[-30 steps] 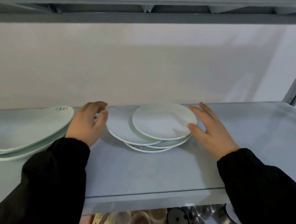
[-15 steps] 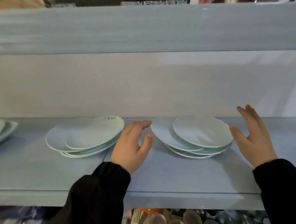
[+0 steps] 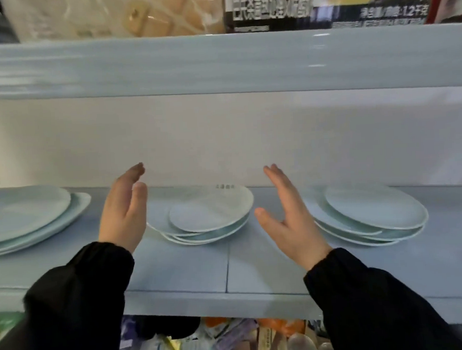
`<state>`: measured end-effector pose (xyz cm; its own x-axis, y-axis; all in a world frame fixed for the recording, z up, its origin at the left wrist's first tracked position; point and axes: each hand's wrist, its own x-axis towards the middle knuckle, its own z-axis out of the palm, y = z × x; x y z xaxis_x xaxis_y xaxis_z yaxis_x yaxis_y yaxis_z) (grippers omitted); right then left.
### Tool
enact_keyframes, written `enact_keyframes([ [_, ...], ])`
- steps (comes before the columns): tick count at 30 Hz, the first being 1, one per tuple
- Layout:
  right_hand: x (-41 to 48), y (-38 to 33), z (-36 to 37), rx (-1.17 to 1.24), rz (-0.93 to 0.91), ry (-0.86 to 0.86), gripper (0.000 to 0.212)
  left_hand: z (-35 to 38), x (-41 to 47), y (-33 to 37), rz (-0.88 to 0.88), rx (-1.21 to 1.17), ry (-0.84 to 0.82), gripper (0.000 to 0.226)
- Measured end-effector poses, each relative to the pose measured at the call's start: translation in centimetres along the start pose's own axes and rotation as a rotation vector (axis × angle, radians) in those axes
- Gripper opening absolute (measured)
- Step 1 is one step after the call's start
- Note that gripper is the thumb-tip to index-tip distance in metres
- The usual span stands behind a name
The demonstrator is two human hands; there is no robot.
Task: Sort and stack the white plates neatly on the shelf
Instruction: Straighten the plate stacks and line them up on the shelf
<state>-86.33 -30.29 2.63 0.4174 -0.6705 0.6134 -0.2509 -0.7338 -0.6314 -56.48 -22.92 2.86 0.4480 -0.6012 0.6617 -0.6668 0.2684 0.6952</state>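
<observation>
Three loose piles of white plates lie on the pale blue shelf [image 3: 197, 270]. The middle pile [image 3: 208, 213] is uneven, with a small plate resting inside a larger tilted one that has printed marks on its far rim. My left hand [image 3: 123, 210] is raised just left of this pile, palm facing right, holding nothing. My right hand [image 3: 288, 220] is raised just right of it, fingers spread, also holding nothing. Neither hand touches a plate. The right pile [image 3: 371, 215] is staggered. The left pile [image 3: 26, 217] holds larger plates and is cut off by the frame edge.
The upper shelf board [image 3: 218, 63] hangs low over the plates, with packaged goods [image 3: 114, 15] on top of it. A white wall closes the back. Below the shelf's front edge are packets and jars [image 3: 233, 338].
Both hands left the right pile and moved leftward to either side of the middle pile. The view swung left and up, bringing a third pile and the upper shelf's goods into sight.
</observation>
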Motion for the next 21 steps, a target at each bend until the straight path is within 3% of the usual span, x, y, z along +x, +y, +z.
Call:
enact_keyframes([
  [7, 3.0, 1.3, 5.2, 0.148, 0.258, 0.063, 0.065, -1.5, 1.7, -5.6, -0.306, -0.015, -0.162, 0.053],
  [12, 2.5, 4.3, 5.1, 0.19, 0.391, 0.065, 0.071, -0.7, 1.6, -8.1, -0.339, -0.108, -0.254, 0.058],
  [16, 2.7, 4.8, 4.9, 0.17, 0.428, -0.06, 0.066, -0.8, 1.7, -9.0, -0.341, -0.084, -0.413, 0.068],
  [21, 2.7, 4.8, 4.9, 0.061, 0.434, -0.12, 0.063, -0.7, 1.9, -10.3, -0.486, -0.324, -0.36, 0.053],
])
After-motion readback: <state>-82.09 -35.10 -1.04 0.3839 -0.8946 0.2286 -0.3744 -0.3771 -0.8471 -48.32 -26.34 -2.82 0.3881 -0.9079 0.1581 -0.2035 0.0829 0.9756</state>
